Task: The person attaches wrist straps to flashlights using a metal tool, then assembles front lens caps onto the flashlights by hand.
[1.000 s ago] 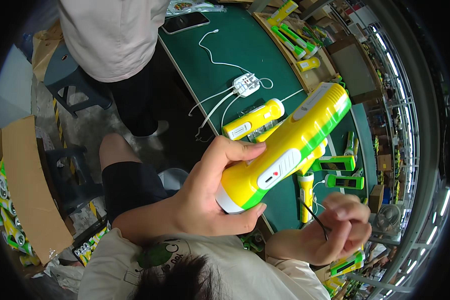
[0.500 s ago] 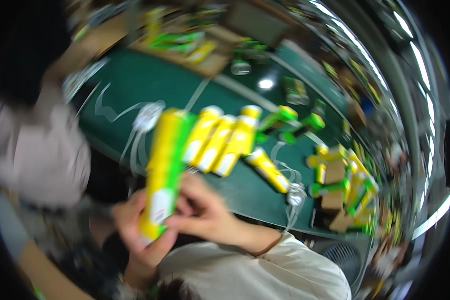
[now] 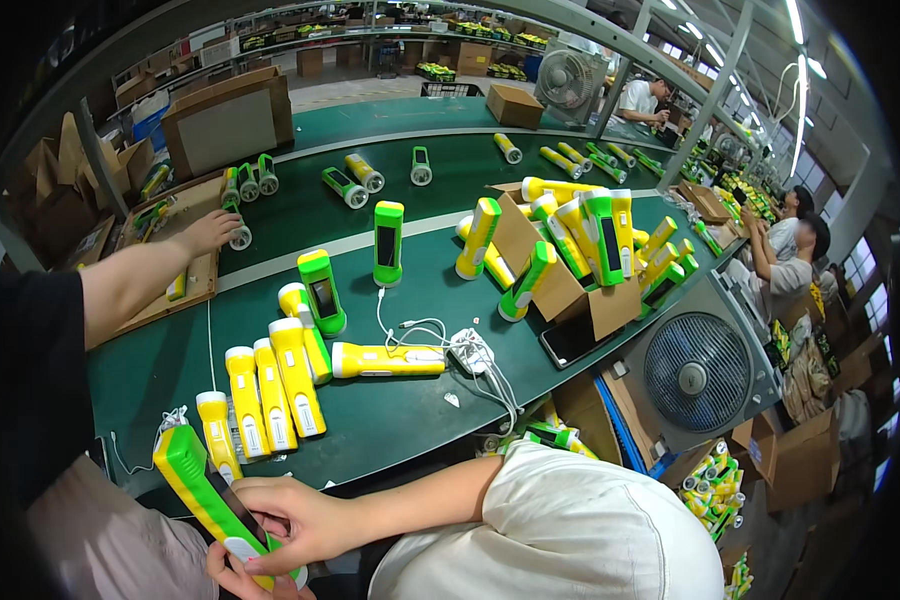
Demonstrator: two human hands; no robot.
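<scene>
Both my hands are on a green and yellow flashlight (image 3: 195,483) at the bottom left, tilted, its dark panel partly behind my fingers. My right hand (image 3: 305,515) grips it from the right side. Lower down, the fingers of my left hand (image 3: 235,575) wrap its white-labelled end, partly cut off by the frame edge. Just beyond are several yellow flashlights (image 3: 292,372) in a slanted row on the green table (image 3: 410,420). Another yellow flashlight (image 3: 388,360) lies crosswise, near a white charging plug with cables (image 3: 473,350). Green flashlights (image 3: 388,242) stand upright behind.
On the right, a cardboard box (image 3: 615,305) is heaped with flashlights, beside a dark phone (image 3: 568,342) and a grey box fan (image 3: 695,370). At left a co-worker's hand (image 3: 213,230) reaches to a flashlight by a wooden tray (image 3: 200,285). More flashlights lie on the far strip.
My view has swung up and levelled, showing more of the room. The flashlight in my hands sits lower left and now shows its green side and dark panel instead of mostly yellow.
</scene>
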